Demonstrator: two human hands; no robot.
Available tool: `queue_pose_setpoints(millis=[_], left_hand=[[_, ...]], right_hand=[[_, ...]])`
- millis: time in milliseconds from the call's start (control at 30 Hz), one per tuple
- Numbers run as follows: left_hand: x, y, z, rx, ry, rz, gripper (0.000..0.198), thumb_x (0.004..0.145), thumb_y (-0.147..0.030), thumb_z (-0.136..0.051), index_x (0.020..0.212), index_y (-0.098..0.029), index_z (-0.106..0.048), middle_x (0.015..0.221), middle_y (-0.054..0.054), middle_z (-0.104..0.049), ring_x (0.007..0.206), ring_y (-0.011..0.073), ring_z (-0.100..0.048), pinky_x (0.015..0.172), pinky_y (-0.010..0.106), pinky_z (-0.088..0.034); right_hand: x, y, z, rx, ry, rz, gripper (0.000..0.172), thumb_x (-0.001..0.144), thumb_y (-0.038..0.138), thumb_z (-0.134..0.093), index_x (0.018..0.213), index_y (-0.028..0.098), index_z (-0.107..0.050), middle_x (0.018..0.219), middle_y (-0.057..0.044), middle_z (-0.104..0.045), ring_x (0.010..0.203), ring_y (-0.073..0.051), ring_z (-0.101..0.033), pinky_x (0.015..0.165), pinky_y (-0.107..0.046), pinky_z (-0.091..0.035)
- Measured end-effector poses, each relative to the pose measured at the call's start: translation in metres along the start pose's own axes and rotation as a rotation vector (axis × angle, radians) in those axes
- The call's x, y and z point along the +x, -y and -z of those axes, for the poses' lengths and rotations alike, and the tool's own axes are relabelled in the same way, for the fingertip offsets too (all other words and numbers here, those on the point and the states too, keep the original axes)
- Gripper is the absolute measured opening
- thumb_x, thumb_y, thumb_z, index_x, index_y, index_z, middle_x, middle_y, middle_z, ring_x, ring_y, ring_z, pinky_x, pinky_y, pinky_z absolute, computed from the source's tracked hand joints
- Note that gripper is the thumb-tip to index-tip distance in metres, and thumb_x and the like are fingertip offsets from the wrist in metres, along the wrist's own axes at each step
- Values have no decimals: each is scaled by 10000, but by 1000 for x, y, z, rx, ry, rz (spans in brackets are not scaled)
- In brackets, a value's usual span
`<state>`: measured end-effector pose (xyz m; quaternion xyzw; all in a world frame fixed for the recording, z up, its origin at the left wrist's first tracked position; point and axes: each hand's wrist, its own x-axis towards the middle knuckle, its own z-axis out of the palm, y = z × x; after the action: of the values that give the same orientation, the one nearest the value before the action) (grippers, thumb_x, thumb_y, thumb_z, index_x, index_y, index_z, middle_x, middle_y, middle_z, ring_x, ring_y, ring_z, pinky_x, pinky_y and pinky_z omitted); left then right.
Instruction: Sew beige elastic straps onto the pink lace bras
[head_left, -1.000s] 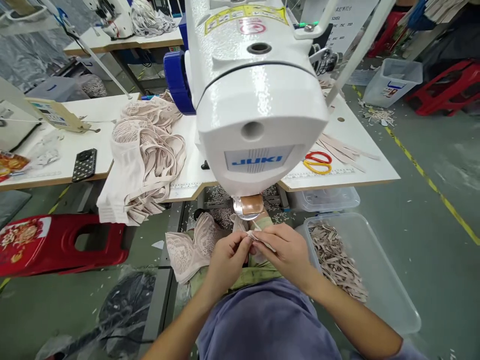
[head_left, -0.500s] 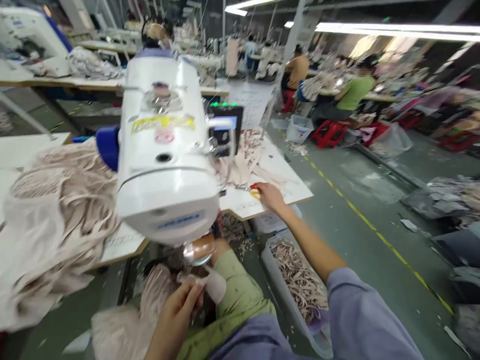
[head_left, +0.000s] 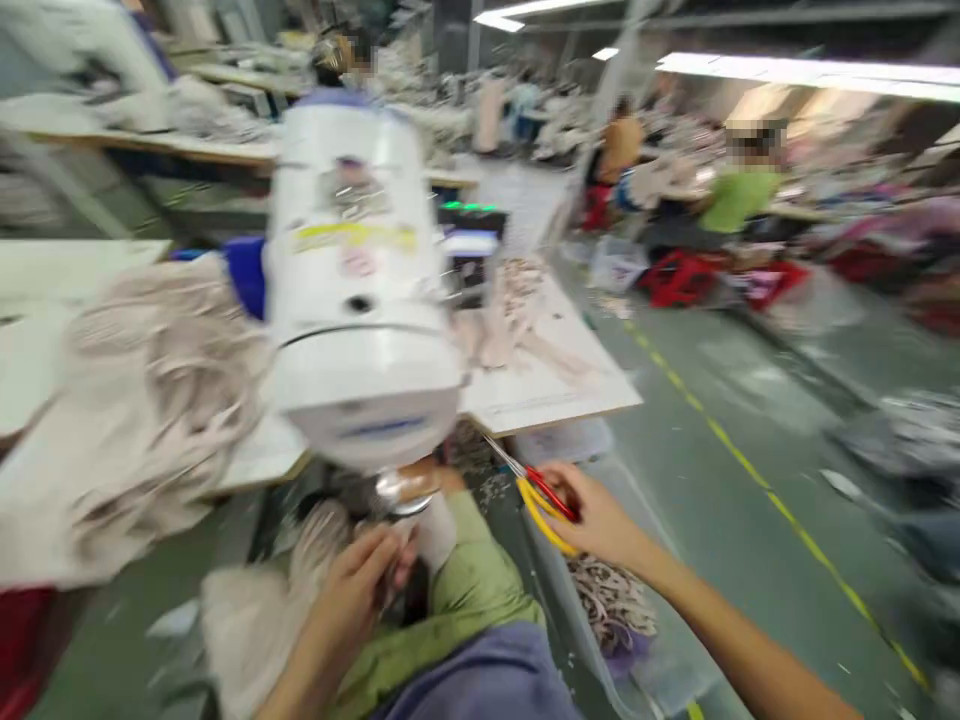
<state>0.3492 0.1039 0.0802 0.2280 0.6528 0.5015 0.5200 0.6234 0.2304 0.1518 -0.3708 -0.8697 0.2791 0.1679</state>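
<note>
The scissors (head_left: 551, 492) are right of the sewing machine (head_left: 367, 350), handles gripped by the right hand (head_left: 600, 515), blades jutting beyond the fingers toward it. Just below the machine, the left hand (head_left: 360, 580) pinches pale cloth (head_left: 435, 535).

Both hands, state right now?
Left hand: closed, pinching pale fabric; blurred.
Right hand: closed, holding scissors.

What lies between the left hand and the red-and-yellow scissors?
In the head view, pale fabric by the left hand, then the green trouser leg, before the scissors.
</note>
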Motion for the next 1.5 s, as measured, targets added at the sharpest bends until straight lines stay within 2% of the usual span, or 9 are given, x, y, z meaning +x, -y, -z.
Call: queue_pose_setpoints(millis=[67,133,400,567,667,833,1000,1367,1500], left_hand=[[-5,2,0,-195,126,62,419,760,-572,-703,763,-157,-647,643,5,-604,554,117,-530,468,220,-352],[-8,-1,2,-247,96,78,432,731,-573,-713,706,-152,-623,615,-6,-576,521,88,-470,470,206,-315],[-28,-23,8,-246,95,46,436,714,-576,-690,644,-154,-608,571,-20,-546,497,75,-428,485,210,-278],[-27,-20,7,-221,101,46,276,723,-406,-662,623,-159,-591,573,-22,-558,515,81,-442,517,216,-306],[-27,-18,8,-243,108,64,199,698,-335,-618,617,-159,-573,563,-29,-543,479,66,-382,485,216,-253],[-28,-17,13,-324,106,75,325,719,-472,-642,664,-160,-570,519,-62,-452,441,53,-285,448,214,-190],[-28,-12,13,-329,33,61,481,674,-614,-720,641,-170,-538,521,-60,-458,447,53,-318,451,205,-234],[-29,-11,13,-164,-49,4,405,735,-540,-685,621,-167,-575,584,-15,-585,497,83,-450,483,210,-335],[-30,-7,13,-159,-69,-19,414,766,-535,-665,608,-166,-564,561,-29,-549,492,78,-409,491,214,-309]], right_hand=[[-7,4,-26,38,169,71,414,833,322,-675,1237,272,-597,1148,-101,-676,995,-273,-672,801,-407,-584],[-10,11,-43,14,262,139,450,826,304,-650,1268,284,-566,1177,-110,-670,1010,-286,-680,788,-411,-589],[15,46,-65,-92,218,360,308,908,297,-534,1199,213,-590,1051,-116,-688,902,-246,-700,732,-352,-597],[17,36,-71,-58,348,295,310,928,293,-562,1227,217,-590,1133,-106,-680,935,-228,-689,770,-337,-581],[12,27,-67,1,406,210,308,941,321,-560,1240,261,-598,1046,-76,-689,792,-199,-676,686,-315,-566],[0,25,-62,70,336,99,338,854,302,-584,1189,256,-590,971,-72,-663,673,-188,-620,560,-297,-520],[3,44,-69,129,386,51,407,783,273,-592,1189,263,-562,1063,-78,-638,756,-197,-623,624,-304,-528],[25,54,-85,148,455,-24,396,821,300,-606,1214,252,-619,1039,-67,-661,797,-199,-631,697,-316,-526],[22,50,-85,160,470,-21,367,881,324,-586,1242,268,-630,965,-57,-654,722,-175,-612,578,-266,-494]])
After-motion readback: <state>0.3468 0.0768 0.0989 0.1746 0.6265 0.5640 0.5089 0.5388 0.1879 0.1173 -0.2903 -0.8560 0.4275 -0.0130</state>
